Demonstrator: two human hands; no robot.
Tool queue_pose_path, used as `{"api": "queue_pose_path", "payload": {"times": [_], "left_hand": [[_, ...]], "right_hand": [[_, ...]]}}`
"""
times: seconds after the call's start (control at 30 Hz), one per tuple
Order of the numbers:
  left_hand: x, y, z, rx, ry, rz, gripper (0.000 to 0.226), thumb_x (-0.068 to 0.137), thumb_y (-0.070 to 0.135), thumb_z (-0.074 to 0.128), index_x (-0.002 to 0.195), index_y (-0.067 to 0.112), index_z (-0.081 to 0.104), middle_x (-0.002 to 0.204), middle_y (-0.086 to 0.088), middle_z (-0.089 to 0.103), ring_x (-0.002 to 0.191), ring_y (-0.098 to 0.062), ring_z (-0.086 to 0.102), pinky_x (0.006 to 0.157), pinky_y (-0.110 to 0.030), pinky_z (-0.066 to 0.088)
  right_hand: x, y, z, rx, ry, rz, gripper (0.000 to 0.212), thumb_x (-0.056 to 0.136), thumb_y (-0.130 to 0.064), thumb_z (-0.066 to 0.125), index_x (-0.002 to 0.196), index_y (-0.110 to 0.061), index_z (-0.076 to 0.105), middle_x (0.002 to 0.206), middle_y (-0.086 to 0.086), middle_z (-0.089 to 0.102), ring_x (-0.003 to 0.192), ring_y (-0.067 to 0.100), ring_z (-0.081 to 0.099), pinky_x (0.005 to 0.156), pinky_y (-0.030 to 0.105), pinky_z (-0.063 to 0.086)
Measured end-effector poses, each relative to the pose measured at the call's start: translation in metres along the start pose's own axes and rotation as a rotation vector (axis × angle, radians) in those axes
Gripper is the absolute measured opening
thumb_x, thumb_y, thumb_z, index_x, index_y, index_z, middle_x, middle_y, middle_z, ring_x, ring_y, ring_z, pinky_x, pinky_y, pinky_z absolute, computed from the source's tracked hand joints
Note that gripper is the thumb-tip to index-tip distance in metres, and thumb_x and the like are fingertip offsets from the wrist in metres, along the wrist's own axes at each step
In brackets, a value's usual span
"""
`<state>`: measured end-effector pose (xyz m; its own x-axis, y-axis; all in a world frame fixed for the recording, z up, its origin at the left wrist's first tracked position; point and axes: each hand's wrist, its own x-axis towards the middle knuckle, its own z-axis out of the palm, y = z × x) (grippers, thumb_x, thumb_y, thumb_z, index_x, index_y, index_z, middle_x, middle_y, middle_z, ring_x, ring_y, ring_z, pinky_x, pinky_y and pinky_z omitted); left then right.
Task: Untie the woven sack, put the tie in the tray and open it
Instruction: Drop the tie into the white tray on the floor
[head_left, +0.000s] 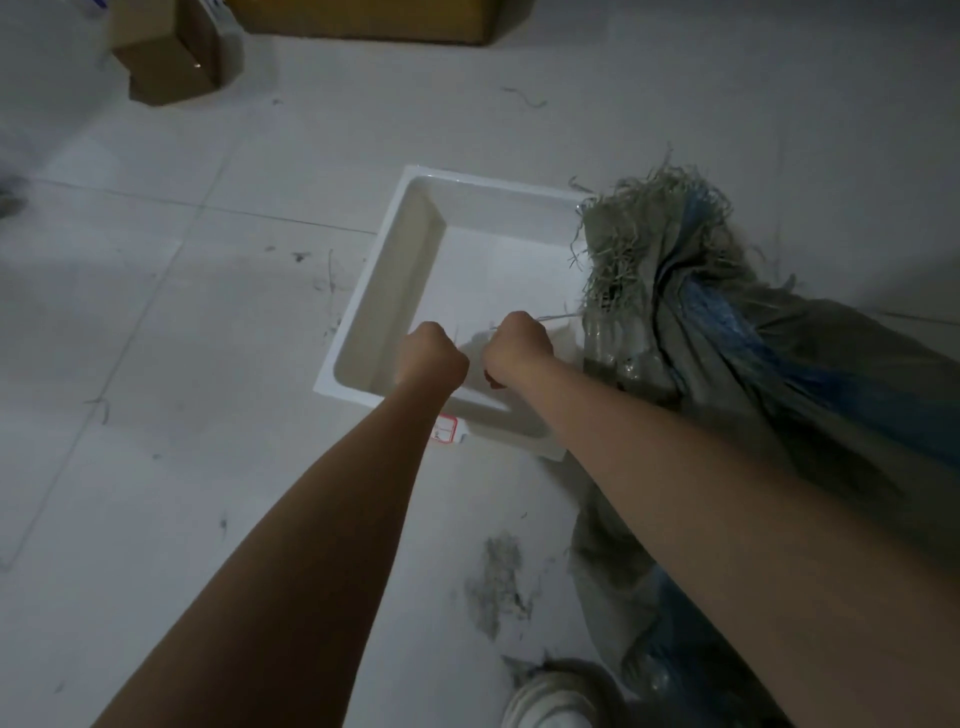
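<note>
Pulling the thin tie (558, 315) with my fisted right hand (514, 345); left hand (434, 358) fisted, contents unclear; I'd draw steadily from the sack (727, 322) over the tray (384, 270)

Two bare hands show, the left hand (434, 358) and the right hand (517, 351), both over one shallow white square plastic tray (384, 291). One frayed grey-and-blue woven sack (727, 332) lies right, two brown cardboard boxes (166, 57) sit far, and one white shoe (550, 701) is near.
</note>
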<state>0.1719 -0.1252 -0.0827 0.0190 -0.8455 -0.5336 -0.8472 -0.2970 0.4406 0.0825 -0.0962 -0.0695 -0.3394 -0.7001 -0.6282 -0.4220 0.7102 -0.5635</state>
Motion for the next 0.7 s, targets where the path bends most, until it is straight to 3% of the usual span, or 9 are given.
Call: {"api": "queue_pose_path", "payload": {"times": [0.07, 0.1, 0.2, 0.3, 0.37, 0.43, 0.53, 0.6, 0.7], "left_hand": [[-0.004, -0.002, -0.003, 0.14, 0.001, 0.002, 0.013, 0.073, -0.005, 0.047, 0.066, 0.003, 0.054, 0.097, -0.029, 0.068, 0.093, -0.039, 0.068, 0.071, -0.038, 0.055], [-0.008, -0.004, -0.005, 0.206, 0.011, 0.003, 0.014, 0.076, -0.004, 0.048, 0.082, -0.002, 0.06, 0.105, -0.025, 0.066, 0.098, -0.038, 0.065, 0.076, -0.038, 0.054], [-0.006, -0.013, -0.006, 0.326, 0.046, -0.002, 0.03, 0.084, 0.004, 0.051, 0.113, -0.002, 0.054, 0.115, -0.019, 0.061, 0.107, -0.035, 0.06, 0.083, -0.038, 0.05], [-0.006, -0.013, -0.007, 0.431, 0.068, -0.009, 0.028, 0.085, 0.003, 0.05, 0.112, 0.001, 0.055, 0.113, -0.016, 0.062, 0.105, -0.034, 0.061, 0.073, -0.034, 0.043], [-0.009, -0.01, -0.009, 0.533, 0.086, 0.005, 0.029, 0.086, 0.002, 0.048, 0.114, 0.004, 0.056, 0.113, -0.013, 0.063, 0.104, -0.032, 0.062, 0.073, -0.032, 0.042], [-0.011, -0.006, -0.01, 0.679, 0.122, 0.046, 0.029, 0.088, 0.0, 0.045, 0.114, 0.006, 0.056, 0.109, -0.01, 0.064, 0.102, -0.029, 0.063, 0.073, -0.029, 0.04], [-0.008, -0.004, -0.008, 0.824, 0.156, 0.122, 0.022, 0.09, 0.005, 0.046, 0.108, 0.009, 0.058, 0.096, -0.008, 0.065, 0.09, -0.025, 0.063, 0.072, -0.027, 0.035], [-0.007, -0.004, -0.004, 0.8, 0.131, 0.132, 0.021, 0.095, 0.017, 0.045, 0.11, 0.008, 0.057, 0.102, -0.009, 0.067, 0.095, -0.026, 0.063, 0.074, -0.029, 0.035], [-0.011, 0.001, 0.0, 0.698, 0.132, 0.108, 0.025, 0.096, 0.016, 0.042, 0.114, 0.005, 0.056, 0.111, -0.012, 0.066, 0.103, -0.03, 0.062, 0.079, -0.032, 0.041]], "right_hand": [[-0.001, 0.006, 0.002, -0.053, -0.07, -0.019, 0.02, 0.091, 0.0, 0.042, 0.072, -0.003, 0.047, 0.076, 0.01, 0.048, 0.083, 0.03, 0.056, 0.067, 0.028, 0.039], [-0.002, 0.009, 0.004, -0.075, -0.113, -0.01, 0.021, 0.091, 0.0, 0.04, 0.072, -0.004, 0.045, 0.079, 0.012, 0.05, 0.075, 0.029, 0.057, 0.061, 0.027, 0.04], [-0.004, 0.019, 0.003, -0.121, -0.192, 0.007, 0.026, 0.091, 0.001, 0.04, 0.066, -0.002, 0.043, 0.071, 0.015, 0.053, 0.053, 0.023, 0.05, 0.052, 0.026, 0.04], [-0.005, 0.023, -0.004, -0.093, -0.168, 0.015, 0.027, 0.089, 0.002, 0.041, 0.063, -0.004, 0.041, 0.061, 0.011, 0.049, 0.07, 0.028, 0.056, 0.064, 0.029, 0.042], [0.0, 0.022, -0.004, -0.002, -0.161, 0.01, 0.014, 0.087, 0.004, 0.042, 0.076, 0.003, 0.051, 0.07, 0.017, 0.055, 0.075, 0.029, 0.057, 0.064, 0.031, 0.043], [0.007, 0.02, -0.002, 0.104, -0.161, 0.01, 0.02, 0.083, 0.005, 0.042, 0.091, 0.011, 0.059, 0.079, 0.021, 0.057, 0.077, 0.03, 0.061, 0.065, 0.034, 0.044], [0.013, 0.022, -0.001, 0.103, -0.176, 0.002, 0.019, 0.082, 0.006, 0.042, 0.088, 0.007, 0.059, 0.085, 0.026, 0.062, 0.087, 0.036, 0.067, 0.068, 0.038, 0.05], [0.013, 0.024, 0.0, 0.079, -0.172, -0.003, 0.02, 0.084, 0.005, 0.044, 0.093, 0.008, 0.061, 0.094, 0.027, 0.067, 0.091, 0.037, 0.068, 0.075, 0.04, 0.055], [0.009, 0.025, -0.001, 0.152, -0.169, -0.009, 0.027, 0.087, -0.001, 0.046, 0.108, 0.007, 0.061, 0.105, 0.027, 0.067, 0.095, 0.038, 0.066, 0.087, 0.047, 0.056]]}}
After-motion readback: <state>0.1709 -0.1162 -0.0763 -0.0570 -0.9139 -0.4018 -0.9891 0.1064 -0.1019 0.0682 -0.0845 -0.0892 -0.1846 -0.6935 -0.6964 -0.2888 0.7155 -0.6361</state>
